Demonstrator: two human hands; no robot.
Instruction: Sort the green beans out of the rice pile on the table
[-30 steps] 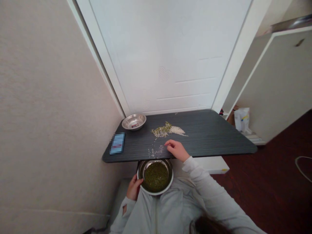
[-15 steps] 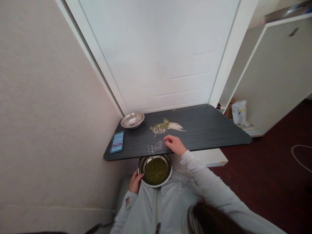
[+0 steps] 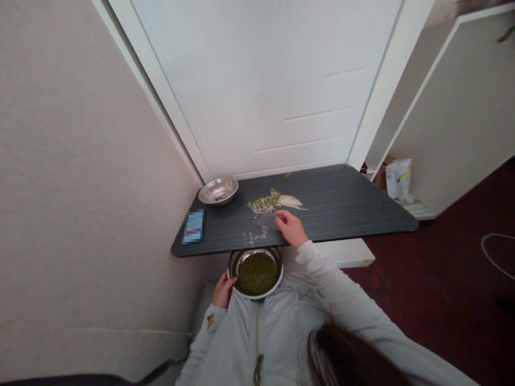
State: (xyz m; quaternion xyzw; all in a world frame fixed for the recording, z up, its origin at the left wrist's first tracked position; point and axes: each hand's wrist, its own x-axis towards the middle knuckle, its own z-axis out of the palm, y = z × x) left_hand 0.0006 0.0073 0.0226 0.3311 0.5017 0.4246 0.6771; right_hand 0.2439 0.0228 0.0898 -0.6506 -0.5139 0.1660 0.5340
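Observation:
My left hand (image 3: 224,290) grips the left rim of a steel bowl (image 3: 276,284), its thumb over the edge. Small green beans (image 3: 257,272) fill the bottom of this bowl, which sits at my lap under the table's front edge. Over the table, my right hand (image 3: 291,228) pinches a thin see-through piece (image 3: 267,220), seemingly clear plastic; its exact kind is unclear. Just beyond lies a heap of mixed green beans and white grains (image 3: 263,203), with plain white grains (image 3: 290,201) on its right. Loose white grains (image 3: 255,236) are scattered near the front edge.
A second steel bowl (image 3: 219,192) stands at the back left of the dark table (image 3: 346,201). In front of it lies a phone (image 3: 193,227) with a pixelated screen. A white box (image 3: 348,252) is below the table's front edge. Wall and white door border the left and back.
My right hand has moved slightly away from the front edge with the see-through piece, uncovering white grains. My left hand stays on the bowl. The view has tilted a little.

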